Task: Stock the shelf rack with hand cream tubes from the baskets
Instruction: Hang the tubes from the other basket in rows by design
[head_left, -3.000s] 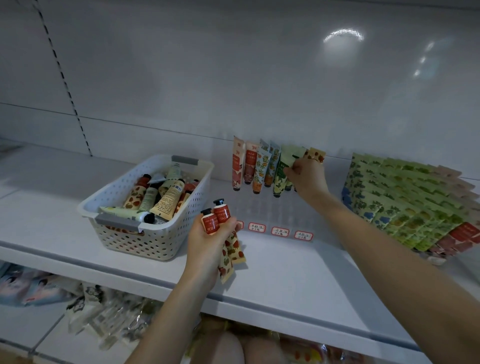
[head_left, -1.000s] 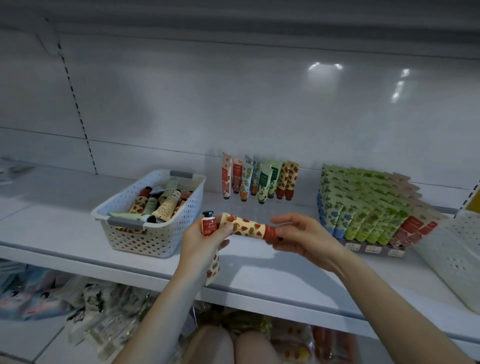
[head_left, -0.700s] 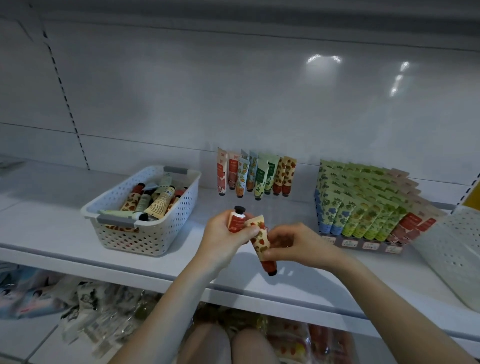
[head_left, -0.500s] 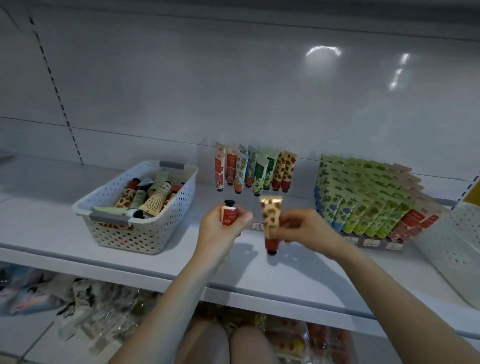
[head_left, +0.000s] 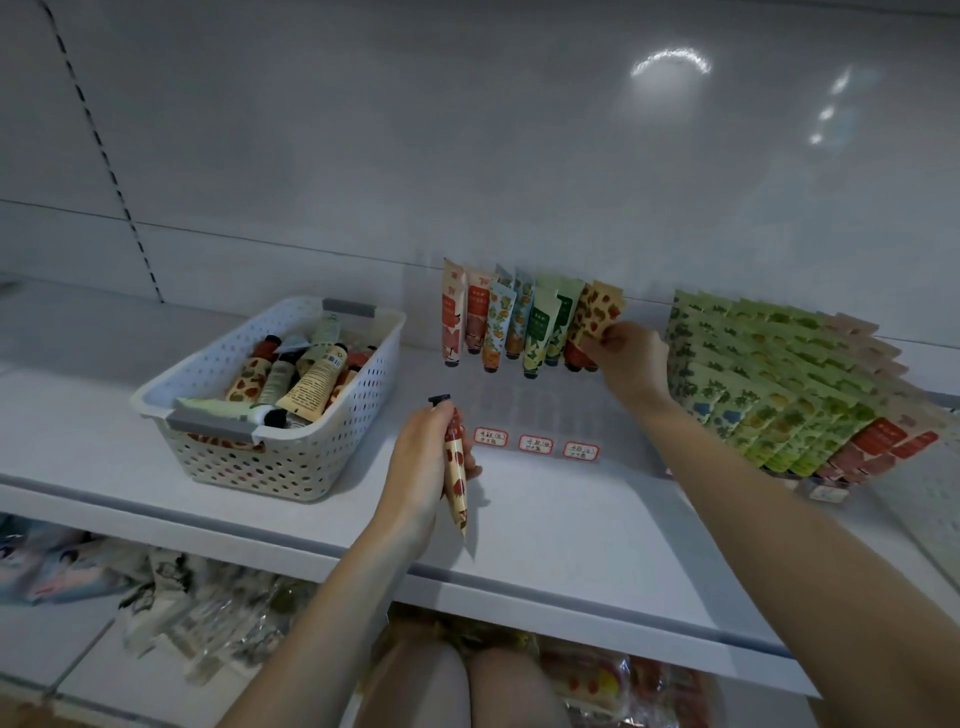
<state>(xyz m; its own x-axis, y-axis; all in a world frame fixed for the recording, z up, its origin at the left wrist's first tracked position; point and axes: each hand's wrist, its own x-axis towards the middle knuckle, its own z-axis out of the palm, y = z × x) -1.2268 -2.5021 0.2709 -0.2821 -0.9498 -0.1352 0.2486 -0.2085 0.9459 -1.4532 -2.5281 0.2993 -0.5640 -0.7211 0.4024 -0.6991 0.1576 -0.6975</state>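
White shelf (head_left: 571, 519), back edge: right hand (head_left: 631, 358) pinches strawberry-print tube (head_left: 597, 312) at right end of tube row (head_left: 519, 322); left hand (head_left: 421, 467) grips second tube (head_left: 456, 483).

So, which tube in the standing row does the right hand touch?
The red-spotted tube at the row's right end; the right hand pinches it, the others stand untouched.

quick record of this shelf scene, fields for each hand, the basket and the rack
left hand: grips a black-capped strawberry-print tube, cap up
right hand: pinches the rightmost strawberry-print tube of the standing row
source: white perforated plastic basket holding loose tubes, left of the rack
display: clear plastic rack with red-edged price labels along its front
far right: fanned green-print tubes
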